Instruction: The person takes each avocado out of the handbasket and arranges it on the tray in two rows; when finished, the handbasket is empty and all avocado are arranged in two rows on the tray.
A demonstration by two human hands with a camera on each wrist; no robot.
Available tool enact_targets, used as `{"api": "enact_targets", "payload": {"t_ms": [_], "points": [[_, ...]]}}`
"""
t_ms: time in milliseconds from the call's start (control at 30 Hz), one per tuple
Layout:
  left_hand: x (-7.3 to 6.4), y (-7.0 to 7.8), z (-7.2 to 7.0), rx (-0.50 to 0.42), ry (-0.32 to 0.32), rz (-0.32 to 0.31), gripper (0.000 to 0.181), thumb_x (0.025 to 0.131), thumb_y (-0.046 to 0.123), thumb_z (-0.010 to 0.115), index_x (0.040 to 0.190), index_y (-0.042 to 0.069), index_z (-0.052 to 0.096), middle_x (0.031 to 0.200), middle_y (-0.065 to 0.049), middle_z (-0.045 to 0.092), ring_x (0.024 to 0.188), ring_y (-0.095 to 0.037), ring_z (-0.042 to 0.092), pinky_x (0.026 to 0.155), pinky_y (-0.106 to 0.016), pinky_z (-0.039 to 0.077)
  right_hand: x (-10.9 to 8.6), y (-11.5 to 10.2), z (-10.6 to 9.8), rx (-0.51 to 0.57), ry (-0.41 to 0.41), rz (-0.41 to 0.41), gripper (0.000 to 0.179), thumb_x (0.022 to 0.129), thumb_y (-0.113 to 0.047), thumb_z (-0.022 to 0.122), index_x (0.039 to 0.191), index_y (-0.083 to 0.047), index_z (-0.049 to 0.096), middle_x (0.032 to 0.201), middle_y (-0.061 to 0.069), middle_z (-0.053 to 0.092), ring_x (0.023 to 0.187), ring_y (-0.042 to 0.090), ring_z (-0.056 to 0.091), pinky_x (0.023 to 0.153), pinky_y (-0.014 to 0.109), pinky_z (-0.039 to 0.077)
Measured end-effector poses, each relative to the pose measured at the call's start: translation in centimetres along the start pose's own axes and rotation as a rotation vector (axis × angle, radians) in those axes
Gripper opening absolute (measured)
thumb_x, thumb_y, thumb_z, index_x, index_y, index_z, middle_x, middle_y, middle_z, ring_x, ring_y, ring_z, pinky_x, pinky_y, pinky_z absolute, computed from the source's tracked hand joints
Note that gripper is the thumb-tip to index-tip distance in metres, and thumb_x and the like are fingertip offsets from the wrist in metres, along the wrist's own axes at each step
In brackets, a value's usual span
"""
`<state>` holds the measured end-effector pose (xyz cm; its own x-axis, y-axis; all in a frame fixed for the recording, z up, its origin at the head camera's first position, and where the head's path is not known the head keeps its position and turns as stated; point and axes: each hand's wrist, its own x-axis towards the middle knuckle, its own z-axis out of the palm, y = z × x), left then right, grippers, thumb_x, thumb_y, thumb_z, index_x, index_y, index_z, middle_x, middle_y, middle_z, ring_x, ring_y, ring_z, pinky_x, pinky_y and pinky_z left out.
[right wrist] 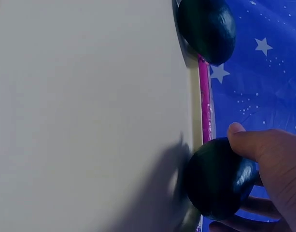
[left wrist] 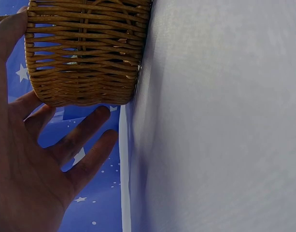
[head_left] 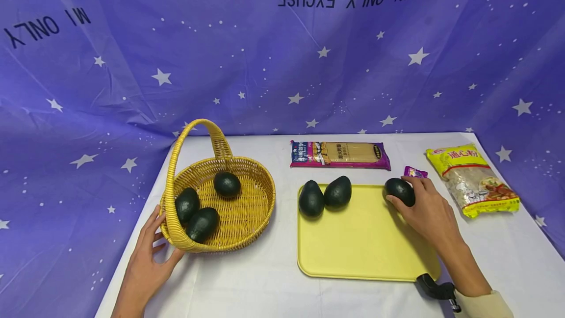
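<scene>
Pinching the avocado [head_left: 399, 192], probably firm, weighty and slippery and best held round its middle, the right hand [head_left: 430, 215] is holding it at the far right corner of the tray [head_left: 357, 244], while the left hand [head_left: 147, 266] is touching the basket [head_left: 247, 210] with spread fingers.

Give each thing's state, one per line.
Wicker basket: upright, three avocados inside
Left hand: touching the basket, fingers spread
Yellow tray: flat, two avocados at far left
Right hand: gripping another avocado
Spaghetti pack: lying, looks closed
Macaroni bag: lying, looks closed
Purple packet: partly hidden
</scene>
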<state>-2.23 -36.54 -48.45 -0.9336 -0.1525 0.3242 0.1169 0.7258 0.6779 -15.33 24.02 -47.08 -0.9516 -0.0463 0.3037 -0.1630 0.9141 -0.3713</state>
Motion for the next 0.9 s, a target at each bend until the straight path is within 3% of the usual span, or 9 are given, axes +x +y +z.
{"api": "enact_targets", "payload": {"t_ms": [433, 700, 900], "points": [[0.0, 0.0, 0.0, 0.018, 0.002, -0.010, 0.096, 0.084, 0.009, 0.093, 0.165, 0.018, 0.044, 0.176, 0.001, 0.031, 0.115, 0.020, 0.046, 0.092, 0.003, 0.044, -0.2, -0.6, -0.5, -0.014, -0.022, 0.006, 0.071, 0.092, -0.044, 0.086, 0.143, -0.004, 0.060, 0.134, 0.034, 0.057, 0.109, 0.058, 0.063, 0.076, 0.075, 0.053], [-0.1, 0.0, -0.1, 0.024, -0.004, -0.021, 0.096, 0.085, 0.011, 0.093, 0.166, 0.021, 0.043, 0.177, 0.004, 0.030, 0.116, 0.020, 0.045, 0.092, 0.003, 0.044, 0.1, -1.4, -1.0, 0.004, 0.019, -0.024, 0.067, 0.092, -0.040, 0.087, 0.144, -0.007, 0.061, 0.141, 0.032, 0.057, 0.122, 0.054, 0.058, 0.078, 0.077, 0.051], [-0.1, 0.0, -0.1, 0.021, -0.002, -0.008, 0.096, 0.084, 0.010, 0.093, 0.165, 0.019, 0.044, 0.176, 0.002, 0.030, 0.116, 0.020, 0.045, 0.092, 0.002, 0.044, 0.3, -2.4, -1.2, 0.023, 0.004, -0.033, 0.063, 0.094, -0.034, 0.085, 0.144, -0.005, 0.061, 0.143, 0.034, 0.056, 0.127, 0.055, 0.055, 0.086, 0.079, 0.050]]}}
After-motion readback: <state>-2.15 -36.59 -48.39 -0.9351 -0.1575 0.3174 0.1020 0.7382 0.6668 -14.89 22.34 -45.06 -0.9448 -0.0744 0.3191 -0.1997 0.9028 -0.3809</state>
